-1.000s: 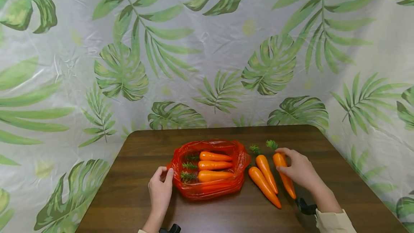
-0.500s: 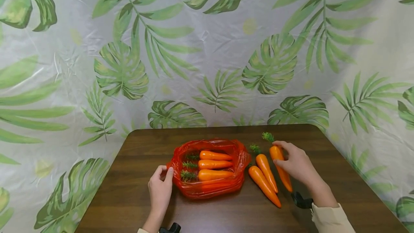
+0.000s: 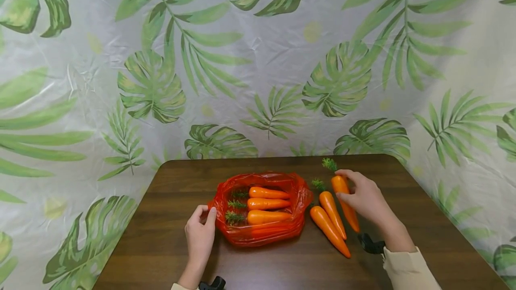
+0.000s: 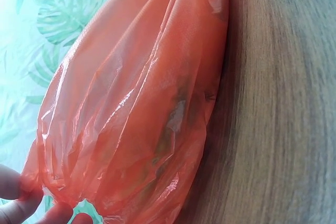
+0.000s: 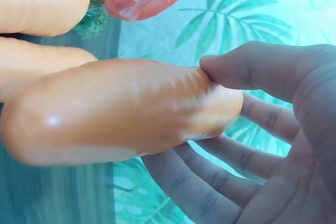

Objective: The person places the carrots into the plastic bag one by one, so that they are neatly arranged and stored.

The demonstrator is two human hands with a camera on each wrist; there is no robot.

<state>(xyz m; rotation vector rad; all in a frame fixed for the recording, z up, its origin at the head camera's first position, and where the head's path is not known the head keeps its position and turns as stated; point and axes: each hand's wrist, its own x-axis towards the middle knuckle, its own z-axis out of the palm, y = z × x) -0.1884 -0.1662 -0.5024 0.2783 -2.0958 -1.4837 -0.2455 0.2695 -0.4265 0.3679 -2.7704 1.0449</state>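
Observation:
My right hand grips a carrot by its thick upper part, thumb on one side and fingers on the other. In the head view its leafy top points away from me. At the left, my left hand pinches the edge of a thin red plastic bag. The bag lies with its mouth spread open, and several orange carrots rest inside, tops to the left. Fingertips hold the gathered film in the left wrist view. Between the bag and my right hand lie two more carrots, one nearer me and one beside it.
Everything sits on a dark wooden table with rounded far corners. Behind it hangs a pale sheet printed with green leaves. A black wrist camera is strapped at my right wrist, another at the left.
The carrot in my right hand has moved away from me and to the left, closer to the two carrots on the table. My left hand keeps its place at the bag's edge.

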